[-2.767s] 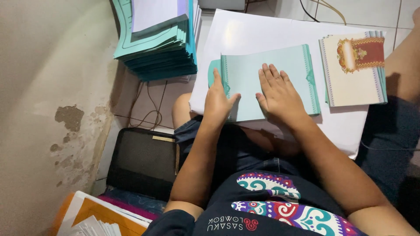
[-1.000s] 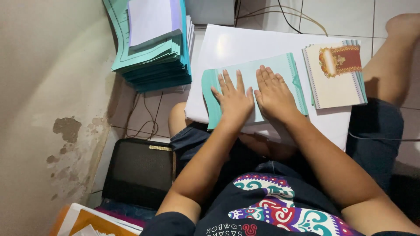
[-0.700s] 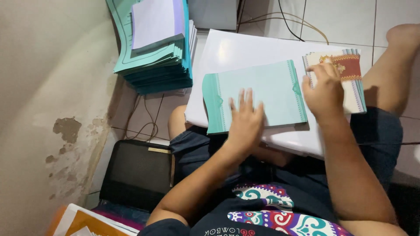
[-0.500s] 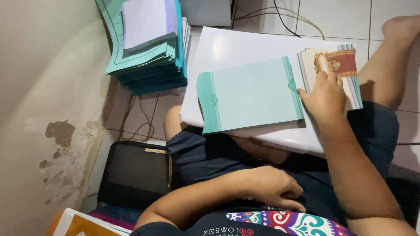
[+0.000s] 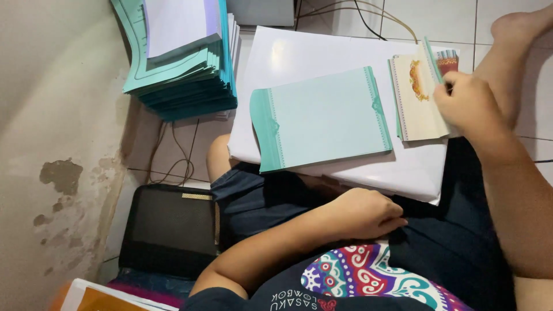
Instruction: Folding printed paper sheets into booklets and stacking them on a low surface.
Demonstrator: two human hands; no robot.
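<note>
My right hand (image 5: 468, 105) is on the small pile of cream cards (image 5: 419, 101) at the right side of the white board (image 5: 322, 55) on my lap. My fingers are bent and pinch the top card, and its thin green edge stands up a bit by my fingertips. My left hand (image 5: 366, 213) holds nothing. It rests on my dark shorts (image 5: 461, 253), fingers loosely curled, just below the near edge of the board.

A folded green card (image 5: 321, 118) lies flat in the middle of the board, just beside the cream pile. It has darker green strips down both short sides. No hand touches it.

On the floor to my left is a tall stack of green sheets (image 5: 178, 57). A black bag (image 5: 170, 230) sits near my knee, by the wall.
</note>
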